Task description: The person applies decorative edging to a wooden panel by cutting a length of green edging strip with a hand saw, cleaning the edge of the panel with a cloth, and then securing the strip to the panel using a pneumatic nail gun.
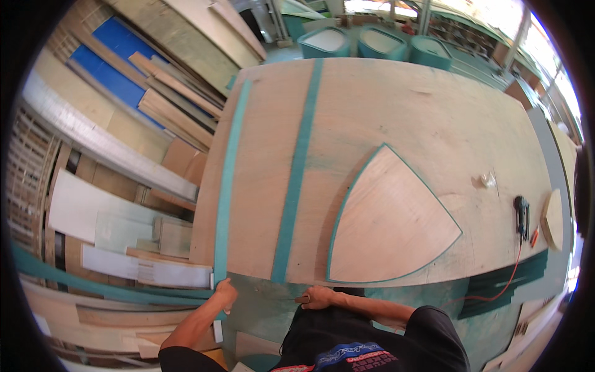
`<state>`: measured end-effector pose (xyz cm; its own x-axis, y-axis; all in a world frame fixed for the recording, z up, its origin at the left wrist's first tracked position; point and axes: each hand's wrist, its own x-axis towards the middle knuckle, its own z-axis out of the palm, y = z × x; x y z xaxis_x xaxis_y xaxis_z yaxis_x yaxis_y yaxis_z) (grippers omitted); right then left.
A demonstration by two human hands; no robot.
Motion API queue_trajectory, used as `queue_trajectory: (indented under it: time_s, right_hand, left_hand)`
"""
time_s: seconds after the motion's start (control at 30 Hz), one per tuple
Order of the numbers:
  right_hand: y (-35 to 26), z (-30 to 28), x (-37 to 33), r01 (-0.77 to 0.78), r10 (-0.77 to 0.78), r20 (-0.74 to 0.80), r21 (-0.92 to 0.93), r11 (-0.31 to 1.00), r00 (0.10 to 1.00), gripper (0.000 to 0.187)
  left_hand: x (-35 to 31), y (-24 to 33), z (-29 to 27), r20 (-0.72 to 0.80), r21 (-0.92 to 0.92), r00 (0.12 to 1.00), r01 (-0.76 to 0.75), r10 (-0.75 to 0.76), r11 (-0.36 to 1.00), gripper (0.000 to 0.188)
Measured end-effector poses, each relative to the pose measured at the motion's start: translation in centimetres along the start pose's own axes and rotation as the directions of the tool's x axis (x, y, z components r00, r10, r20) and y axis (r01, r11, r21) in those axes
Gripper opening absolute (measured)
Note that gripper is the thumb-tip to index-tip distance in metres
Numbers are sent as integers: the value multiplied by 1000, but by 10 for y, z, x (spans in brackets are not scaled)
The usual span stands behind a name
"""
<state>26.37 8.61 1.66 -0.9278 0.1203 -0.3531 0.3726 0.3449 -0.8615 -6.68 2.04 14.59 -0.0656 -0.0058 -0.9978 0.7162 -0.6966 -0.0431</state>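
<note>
At the table's near left corner my left hand [227,296] is closed at the near end of a long green strip [231,167], which lies along the left side of the wooden tabletop [427,111]. My right hand [319,297] is held in front of my body, just off the near edge, its fingers curled around a small brownish thing I cannot make out. A second green strip [300,155] runs across the top, parallel to the first. To the right lies a rounded triangular wooden panel [390,223] with green edging.
A black power tool [522,217] with a red cord, an orange-handled tool [534,237] and a curved wooden piece [551,220] lie at the right. Stacked boards [105,211] crowd the left side. Green-sided tubs [381,42] stand beyond the far edge.
</note>
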Motion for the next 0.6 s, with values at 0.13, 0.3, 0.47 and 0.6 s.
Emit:
queue_trajectory:
  time_s: [0.13,0.3,0.47,0.6]
  right_hand:
    - [-21,-19,-27,-35,41,-74,81,996,996,38]
    - [-32,-22,-59,-11,57,-223,201,979,973,36]
    - [-84,-8,-118,-208,240,-335,130,969,911,34]
    - [-116,35,-157,-361,382,-447,136,923,809,36]
  left_hand:
    - [32,-28,18,-28,-98,997,65,-68,993,59]
    - [87,-75,91,-306,-219,913,207,-269,953,42]
    - [60,-73,34,-574,-776,574,-152,-584,612,32]
    - [79,-84,1,-606,-723,146,-512,-782,464,41]
